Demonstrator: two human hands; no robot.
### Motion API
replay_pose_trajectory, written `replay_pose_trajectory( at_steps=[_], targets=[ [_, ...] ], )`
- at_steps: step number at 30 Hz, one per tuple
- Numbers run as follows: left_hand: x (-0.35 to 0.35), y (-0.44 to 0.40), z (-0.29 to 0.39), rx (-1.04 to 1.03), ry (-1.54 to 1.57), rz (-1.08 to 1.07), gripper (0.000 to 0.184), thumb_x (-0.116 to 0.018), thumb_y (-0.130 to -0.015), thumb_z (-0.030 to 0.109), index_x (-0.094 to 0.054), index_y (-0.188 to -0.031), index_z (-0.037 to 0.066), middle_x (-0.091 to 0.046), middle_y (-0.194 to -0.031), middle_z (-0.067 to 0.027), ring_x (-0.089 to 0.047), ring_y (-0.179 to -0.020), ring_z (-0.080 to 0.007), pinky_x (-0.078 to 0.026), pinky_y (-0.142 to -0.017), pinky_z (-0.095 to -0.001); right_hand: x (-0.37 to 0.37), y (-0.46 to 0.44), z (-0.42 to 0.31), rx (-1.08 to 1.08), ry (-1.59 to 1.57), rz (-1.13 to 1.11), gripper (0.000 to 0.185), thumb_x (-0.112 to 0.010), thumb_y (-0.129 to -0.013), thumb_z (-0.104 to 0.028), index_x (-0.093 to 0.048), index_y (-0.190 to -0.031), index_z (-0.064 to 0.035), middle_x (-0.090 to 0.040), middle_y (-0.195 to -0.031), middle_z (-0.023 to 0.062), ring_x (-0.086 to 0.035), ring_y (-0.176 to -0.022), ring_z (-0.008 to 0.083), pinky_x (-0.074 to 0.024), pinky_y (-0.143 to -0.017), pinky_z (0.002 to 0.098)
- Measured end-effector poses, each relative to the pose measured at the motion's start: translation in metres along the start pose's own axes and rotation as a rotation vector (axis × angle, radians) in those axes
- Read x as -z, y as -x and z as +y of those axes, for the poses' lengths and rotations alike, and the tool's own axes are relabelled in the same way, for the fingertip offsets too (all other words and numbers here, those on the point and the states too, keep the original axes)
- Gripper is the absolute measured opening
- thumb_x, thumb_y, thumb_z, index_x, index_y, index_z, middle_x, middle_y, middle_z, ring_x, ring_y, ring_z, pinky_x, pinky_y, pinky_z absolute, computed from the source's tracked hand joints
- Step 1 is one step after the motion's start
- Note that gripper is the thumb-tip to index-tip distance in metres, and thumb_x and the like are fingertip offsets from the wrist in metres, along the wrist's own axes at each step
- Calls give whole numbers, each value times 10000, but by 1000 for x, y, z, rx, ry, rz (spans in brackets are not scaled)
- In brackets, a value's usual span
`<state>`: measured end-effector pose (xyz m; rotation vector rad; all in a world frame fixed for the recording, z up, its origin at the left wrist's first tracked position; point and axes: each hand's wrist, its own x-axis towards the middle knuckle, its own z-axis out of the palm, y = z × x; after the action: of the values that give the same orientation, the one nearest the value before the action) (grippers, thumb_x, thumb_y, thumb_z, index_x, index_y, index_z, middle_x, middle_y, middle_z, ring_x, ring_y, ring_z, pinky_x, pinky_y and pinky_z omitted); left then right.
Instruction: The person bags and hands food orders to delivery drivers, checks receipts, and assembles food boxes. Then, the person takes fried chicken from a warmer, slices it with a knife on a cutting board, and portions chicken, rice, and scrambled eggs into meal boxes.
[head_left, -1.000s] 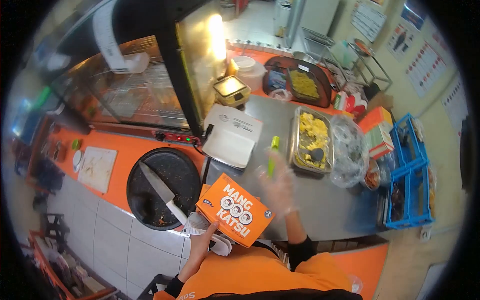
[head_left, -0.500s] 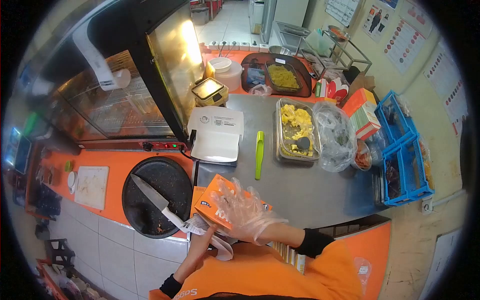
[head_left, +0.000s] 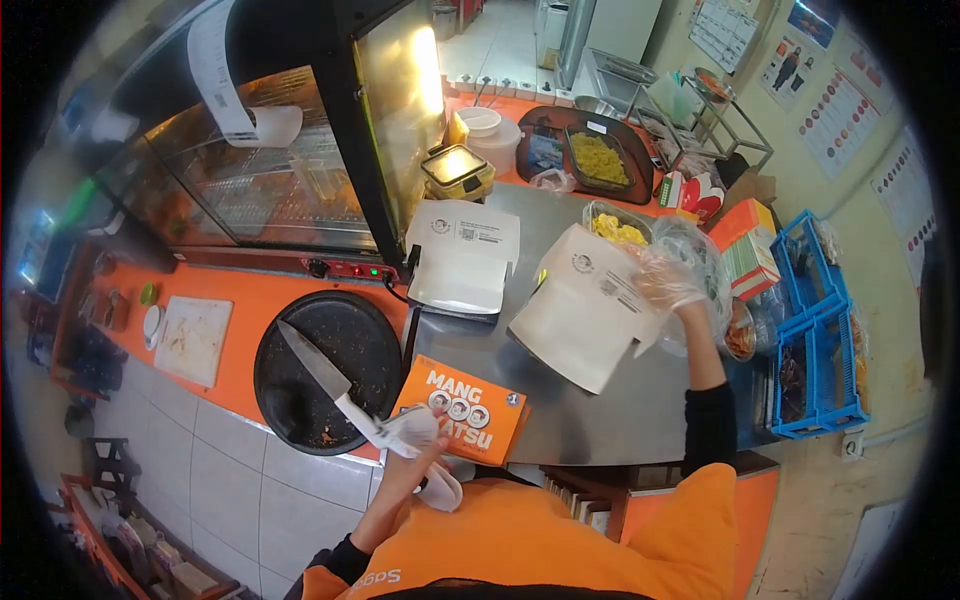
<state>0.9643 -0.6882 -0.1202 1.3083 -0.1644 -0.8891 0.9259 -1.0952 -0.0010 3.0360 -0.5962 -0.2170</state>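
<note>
1. White carton point(head_left: 580, 310): over the steel counter point(head_left: 480, 365), set askew, printed panel facing up. Can't tell if its underside touches the steel.
2. Clear tub point(head_left: 588, 217): just behind the carton, yellow chunky food point(head_left: 620, 231) in it. Only the far end shows (carton hides the rest).
3. Right hand point(head_left: 668, 280), in a clear glove: closed on the carton's right-hand edge. Carton extends left and toward the body from that grip; plastic bag point(head_left: 706, 245) just beyond the hand.
4. Left hand point(head_left: 408, 478): closed around a white paper strip point(head_left: 410, 430), which loops past the fingers. Fingertips at the near-left corner of the orange box point(head_left: 470, 400) (can't tell if they press on it). White carton is well apart from this hand.
5. Orange box: flat at the near edge of the counter, "MANG" legible on top.
6. Carton stack point(head_left: 460, 257): left of the held carton, same print on top.
7. Black round tray point(head_left: 290, 405): dark crumbs in it, knife point(head_left: 312, 362) lying across, handle toward the left hand.
8. Far side: glass dish point(head_left: 608, 186) of yellow shredded food; lidded tub point(head_left: 456, 165) by the warming cabinet point(head_left: 378, 150) (contents unclear).
9. Right end: bowl point(head_left: 748, 352) with reddish food, next to blue crates point(head_left: 806, 335).
</note>
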Motion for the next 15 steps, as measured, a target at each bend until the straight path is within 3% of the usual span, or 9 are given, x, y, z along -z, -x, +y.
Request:
replay_pose_trajectory(
  at_steps=[2, 4, 5, 6, 7, 8, 10, 15],
  targets=[
    [12, 7, -21, 9, 42, 419, 295, -628, -800, 104, -484, -1043, 20, -557, -858, -62, -560, -747, -103, -460, -519, -240, 4, -6, -27, -146, -349, -209, 499, -477, -815, -256, -385, -1299, -175, -506, -1200, 105, -487, -1100, 265, -375, -933, 363],
    [15, 8, -35, 13, 66, 547, 261, -636, -794, 105, -486, -992, 23, -550, -844, -54, -543, -759, -107, -455, -545, -249, -40, 8, -69, 2, 227, 606, 475, -492, -819, -257, -409, -1284, -211, -465, -1237, 94, -385, -1204, 261, -283, -1011, 402],
    [16, 8, -43, -27, -13, 583, 252, -639, -792, 110, -485, -972, 21, -549, -842, -52, -541, -744, -114, -453, -569, -253, -67, 10, -94, 124, -135, 718, 482, -509, -815, -297, -416, -1279, -208, -425, -1277, 89, -302, -1264, 252, -200, -1051, 439],
    [13, 8, -44, -66, -94, 618, 245, -642, -791, 114, -484, -952, 20, -548, -841, -50, -539, -729, -121, -452, -593, -257, -57, 34, -133, 251, 59, 505, 513, -534, -794, -331, -424, -1270, -175, -433, -1266, 100, -323, -1255, 251, -215, -1046, 445],
    [6, 6, -44, -122, -59, 562, 290, -645, -798, 132, -488, -1006, 3, -554, -885, -55, -549, -763, -137, -456, -665, -265, -66, 48, -163, 514, -50, 460, 545, -537, -779, -369, -427, -1264, -144, -435, -1264, 107, -339, -1243, 273, -227, -1040, 449],
    [7, 3, -50, -116, -63, 560, 290, -645, -798, 132, -488, -1006, 3, -554, -885, -55, -549, -763, -137, -456, -665, -265, -59, 69, -194, 563, -348, 281, 511, -509, -808, -377, -438, -1254, -138, -427, -1277, 123, -350, -1234, 292, -233, -1031, 470],
    [10, -7, -69, 118, 427, 440, 350, -641, -808, 139, -479, -1081, -9, -557, -934, -64, -559, -805, -144, -462, -690, -271, -87, 91, -234, 430, -383, 135, 527, -470, -838, -413, -403, -1282, -138, -358, -1340, 139, -301, -1264, 307, -201, -1023, 520],
    [21, -4, -75, 174, 403, 355, 372, -621, -821, 151, -470, -1117, -17, -562, -976, -84, -567, -825, -155, -464, -715, -278, -97, 93, -236, 347, -304, -13, 599, -448, -847, -448, -301, -1347, -152, -229, -1416, 135, -201, -1312, 313, -162, -1012, 553]
  ],
)
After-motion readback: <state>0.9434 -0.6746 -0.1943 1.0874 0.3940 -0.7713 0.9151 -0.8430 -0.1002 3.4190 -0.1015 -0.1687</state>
